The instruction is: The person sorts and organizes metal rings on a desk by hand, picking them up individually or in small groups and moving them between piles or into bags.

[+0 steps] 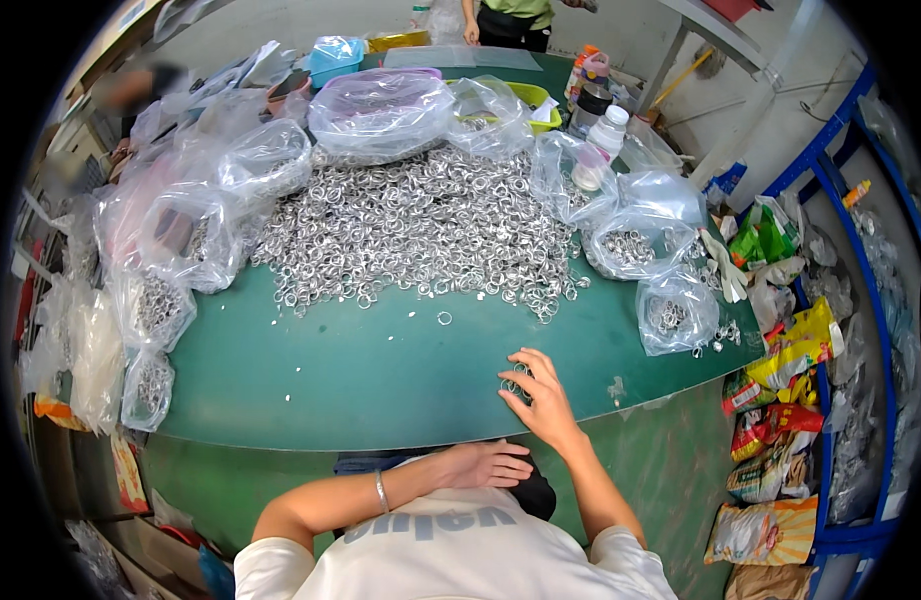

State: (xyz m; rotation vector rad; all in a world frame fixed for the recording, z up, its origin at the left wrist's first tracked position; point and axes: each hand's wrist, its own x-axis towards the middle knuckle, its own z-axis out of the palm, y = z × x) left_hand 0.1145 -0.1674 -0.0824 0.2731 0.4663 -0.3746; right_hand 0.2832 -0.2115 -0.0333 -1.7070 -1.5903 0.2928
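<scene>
A broad heap of silver metal rings (421, 230) covers the far middle of the green table (381, 380). At the near right of the tabletop, my right hand (543, 397) curls its fingers and thumb around several of the rings (518, 378). One loose ring (445, 318) lies apart, just in front of the heap. My left hand (486, 465) rests flat by my lap at the table's near edge, fingers stretched out and holding nothing. A silver bracelet (381, 491) circles my left wrist.
Clear plastic bags of rings (159, 305) line the left side; another bag (675, 315) sits at right. A bag-covered purple basin (381, 110) and a white bottle (601, 145) stand behind the heap. Blue shelving (881, 330) is at right. A person (511, 22) stands beyond the table.
</scene>
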